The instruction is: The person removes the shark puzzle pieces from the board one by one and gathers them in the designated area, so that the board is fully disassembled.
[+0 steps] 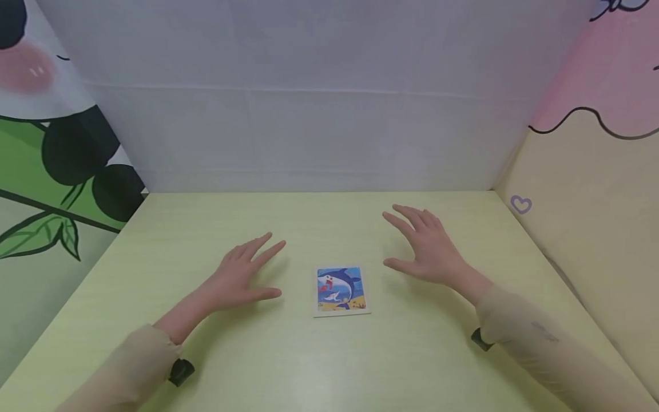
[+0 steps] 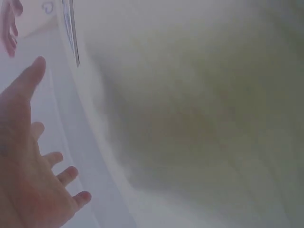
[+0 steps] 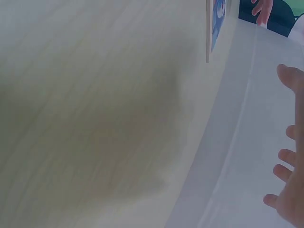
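The picture tile lies flat near the middle of the worktop, untouched. I judge it light, thin and stiff, its printed face perhaps a little slippery; its pale left and right edges look the best places to take hold. My left hand hovers to its left, my right hand to its right and slightly toward the far side. Each grip is wide, fingers spread, thumb pointing inward, holding nothing.
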Motion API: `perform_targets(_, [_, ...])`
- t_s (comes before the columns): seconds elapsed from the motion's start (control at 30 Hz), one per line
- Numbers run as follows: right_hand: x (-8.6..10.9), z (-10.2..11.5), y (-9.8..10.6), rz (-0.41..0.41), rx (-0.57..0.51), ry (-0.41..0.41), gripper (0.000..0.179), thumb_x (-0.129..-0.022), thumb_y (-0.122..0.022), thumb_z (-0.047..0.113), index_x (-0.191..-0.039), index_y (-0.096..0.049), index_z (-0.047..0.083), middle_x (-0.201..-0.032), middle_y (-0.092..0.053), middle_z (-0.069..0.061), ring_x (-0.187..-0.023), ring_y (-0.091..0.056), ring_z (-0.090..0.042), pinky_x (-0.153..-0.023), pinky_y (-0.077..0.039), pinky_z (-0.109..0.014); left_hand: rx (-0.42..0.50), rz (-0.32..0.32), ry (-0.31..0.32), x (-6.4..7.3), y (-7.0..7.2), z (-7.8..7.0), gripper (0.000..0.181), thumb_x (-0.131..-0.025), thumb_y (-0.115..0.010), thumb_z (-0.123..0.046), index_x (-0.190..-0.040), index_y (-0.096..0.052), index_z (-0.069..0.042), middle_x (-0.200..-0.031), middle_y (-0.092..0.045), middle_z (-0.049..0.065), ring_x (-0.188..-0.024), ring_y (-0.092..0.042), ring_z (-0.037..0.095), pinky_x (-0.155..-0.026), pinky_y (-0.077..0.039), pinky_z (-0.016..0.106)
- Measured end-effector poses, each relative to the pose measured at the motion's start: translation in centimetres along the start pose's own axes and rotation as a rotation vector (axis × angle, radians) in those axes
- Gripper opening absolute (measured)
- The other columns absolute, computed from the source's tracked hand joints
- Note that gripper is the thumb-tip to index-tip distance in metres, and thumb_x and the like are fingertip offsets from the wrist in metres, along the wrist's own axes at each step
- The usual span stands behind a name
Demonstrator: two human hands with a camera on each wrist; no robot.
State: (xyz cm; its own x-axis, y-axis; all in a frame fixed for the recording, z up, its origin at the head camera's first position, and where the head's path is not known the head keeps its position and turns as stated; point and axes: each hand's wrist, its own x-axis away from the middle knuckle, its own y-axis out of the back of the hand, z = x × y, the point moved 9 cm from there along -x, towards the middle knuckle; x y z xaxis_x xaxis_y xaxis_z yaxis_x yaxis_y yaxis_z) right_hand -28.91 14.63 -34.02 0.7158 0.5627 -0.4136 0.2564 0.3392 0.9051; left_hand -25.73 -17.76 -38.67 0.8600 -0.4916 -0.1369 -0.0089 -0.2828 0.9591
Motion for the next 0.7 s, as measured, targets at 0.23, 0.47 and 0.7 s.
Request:
perform_targets(0.23, [-0.2, 1.3, -2.2, 0.059, -0.073, -0.037, 0.083, -0.083, -0.071, 0.051, -0.153, -0.035, 0.024, -0.157, -0.036, -0.006, -0.144, -0.032, -0.031, -0.114, -0.027, -0.059, 0.198, 0.008, 0.026, -0.7, -1.4, -2.3, 0.090, -0.081, -0.079, -0.043, -0.155, -0.030, -0.023, -0.159, -0.030, 0.015, -0.136, -0.040, 0.044, -0.102, -0.042, 0.061])
perform_targets(0.47, [-0.2, 2.3, -3.3, 0.095, -0.149, -0.042, 0.079, -0.083, -0.073, 0.046, -0.151, -0.038, 0.024, -0.153, -0.041, -0.005, -0.139, -0.038, -0.029, -0.111, -0.031, -0.055, 0.483, 0.090, 0.109, -1.0, -2.9, -3.4, 0.079, -0.082, -0.081, -0.025, -0.149, -0.042, -0.010, -0.131, -0.059, 0.012, -0.104, -0.064, 0.023, -0.090, -0.055, 0.037])
perform_targets(0.7, [-0.4, 2.7, -4.3, 0.133, -0.201, -0.076, 0.073, -0.085, -0.074, 0.043, -0.148, -0.044, 0.022, -0.150, -0.047, -0.003, -0.137, -0.042, -0.027, -0.110, -0.035, -0.053, 0.612, 0.154, 0.249, -1.0, -5.1, -4.1, 0.068, -0.082, -0.080, -0.023, -0.141, -0.051, -0.006, -0.099, -0.068, 0.003, -0.081, -0.063, 0.011, -0.069, -0.053, 0.023])
